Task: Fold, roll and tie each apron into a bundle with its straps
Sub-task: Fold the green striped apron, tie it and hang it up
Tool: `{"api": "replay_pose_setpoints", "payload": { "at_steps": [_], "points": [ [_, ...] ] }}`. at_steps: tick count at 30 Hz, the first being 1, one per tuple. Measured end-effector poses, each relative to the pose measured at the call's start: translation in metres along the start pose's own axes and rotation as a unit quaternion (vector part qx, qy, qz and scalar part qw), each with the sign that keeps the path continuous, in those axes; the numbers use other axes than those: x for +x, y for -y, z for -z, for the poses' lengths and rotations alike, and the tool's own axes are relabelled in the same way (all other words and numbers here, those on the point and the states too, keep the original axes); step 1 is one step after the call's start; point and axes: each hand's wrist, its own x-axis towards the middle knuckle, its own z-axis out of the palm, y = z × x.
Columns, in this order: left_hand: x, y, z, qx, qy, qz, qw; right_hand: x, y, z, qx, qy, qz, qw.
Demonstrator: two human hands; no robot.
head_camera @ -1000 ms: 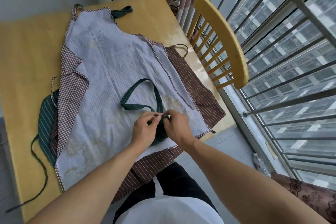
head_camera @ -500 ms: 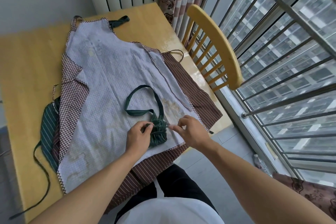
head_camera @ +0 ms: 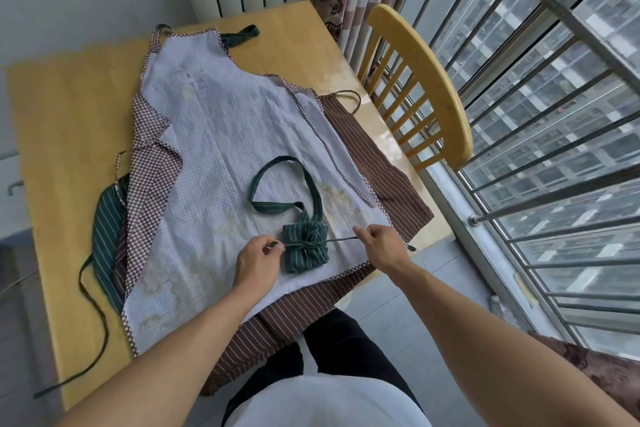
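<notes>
A small rolled bundle of green striped apron (head_camera: 305, 247) lies on top of a spread pale checked apron (head_camera: 221, 163). Its thin green straps cross over the bundle's middle. My left hand (head_camera: 258, 262) pinches one strap end just left of the bundle. My right hand (head_camera: 379, 243) pinches the other strap end (head_camera: 341, 239) to the right, and the strap runs taut between them. The bundle's wide green neck loop (head_camera: 282, 184) lies open beyond it.
Under the checked apron lie a brown striped apron (head_camera: 377, 170) and another green striped apron (head_camera: 107, 218), whose strap (head_camera: 93, 305) trails off the wooden table (head_camera: 69, 121). A yellow wooden chair (head_camera: 426, 80) stands at the table's right, by the barred window.
My hands were together over the bundle. They have drawn apart sideways, each pulling a strap end outward, and the bundle now lies uncovered between them.
</notes>
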Motion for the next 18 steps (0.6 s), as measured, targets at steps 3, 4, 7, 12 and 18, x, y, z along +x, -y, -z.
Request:
{"api": "replay_pose_setpoints", "payload": {
  "at_steps": [3, 4, 7, 12, 18],
  "points": [
    [0.007, -0.006, -0.005, -0.020, 0.001, 0.017, 1.000, 0.012, 0.003, 0.005, -0.009, 0.005, -0.021, 1.000],
    [0.009, -0.007, -0.007, -0.019, 0.007, 0.029, 0.999, 0.015, 0.004, 0.009, -0.019, 0.008, -0.034, 0.999],
    [0.016, -0.001, -0.009, -0.028, 0.015, 0.088, 0.996, 0.019, 0.003, 0.018, -0.046, 0.006, -0.061, 0.997],
    [0.025, -0.002, -0.004, -0.071, -0.011, 0.141, 0.987, 0.012, 0.002, 0.009, -0.078, -0.028, -0.085, 0.993],
    [0.012, -0.040, -0.009, -0.113, -0.024, 0.007, 0.993, -0.015, 0.034, -0.009, 0.123, -0.105, 0.041, 0.986]
  ]
}}
